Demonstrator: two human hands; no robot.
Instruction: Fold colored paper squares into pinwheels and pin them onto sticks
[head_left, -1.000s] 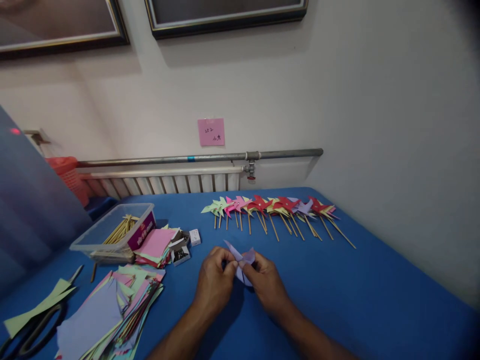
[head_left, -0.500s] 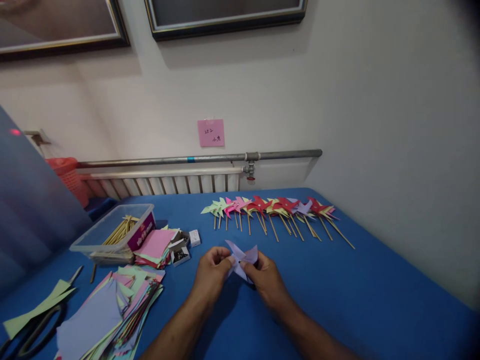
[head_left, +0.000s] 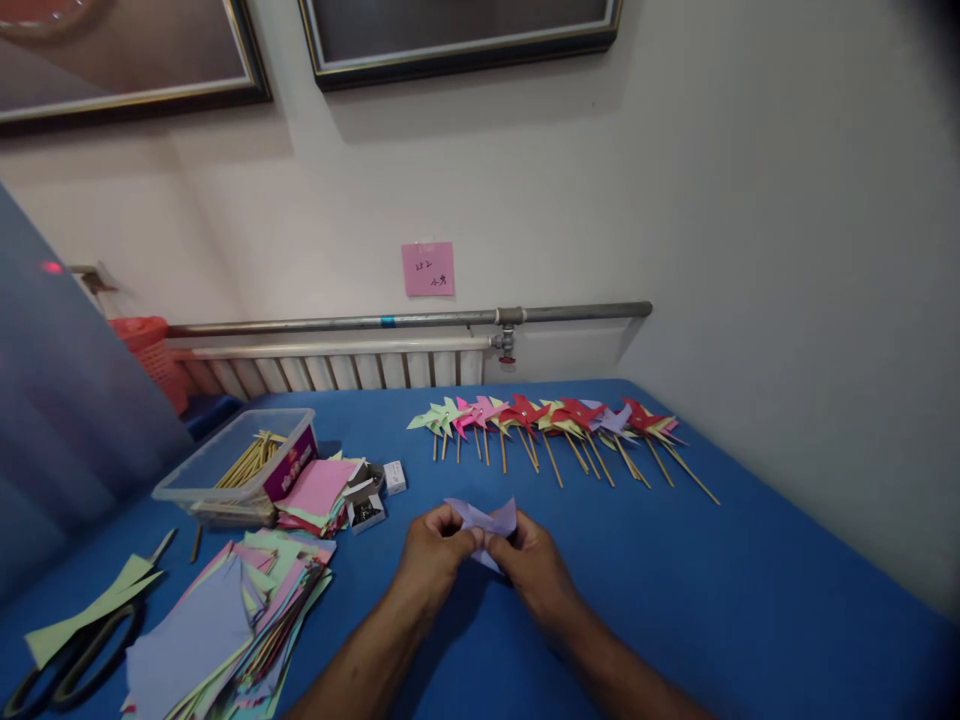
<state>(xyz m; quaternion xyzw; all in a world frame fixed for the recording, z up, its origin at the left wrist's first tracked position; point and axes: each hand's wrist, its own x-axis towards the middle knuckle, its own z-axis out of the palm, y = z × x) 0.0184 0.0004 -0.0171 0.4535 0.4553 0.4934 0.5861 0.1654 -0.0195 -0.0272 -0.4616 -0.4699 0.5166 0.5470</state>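
A lilac paper pinwheel (head_left: 491,521) is held above the blue table, between both hands. My left hand (head_left: 441,548) grips its left side, with the thumb pressed near the centre. From the right, my right hand (head_left: 527,560) pinches it, and that thumb also lies at the centre, so the two thumb tips nearly meet. The thumbs cover the middle of the pinwheel. Behind the hands, a row of finished-looking pinwheels (head_left: 529,412) on wooden sticks lies on the table, in green, pink, red, yellow and lilac.
On the left stand a clear plastic box (head_left: 187,488) of wooden sticks, a stack of coloured paper squares (head_left: 322,488) and small open boxes of pins (head_left: 367,511). Nearer lie cut paper sheets (head_left: 187,635) and black-handled scissors (head_left: 97,655) under green paper. A radiator (head_left: 360,371) runs behind.
My thumbs have come together over the pinwheel's centre, and its paper blades have folded in and tilted. The view has shifted slightly.
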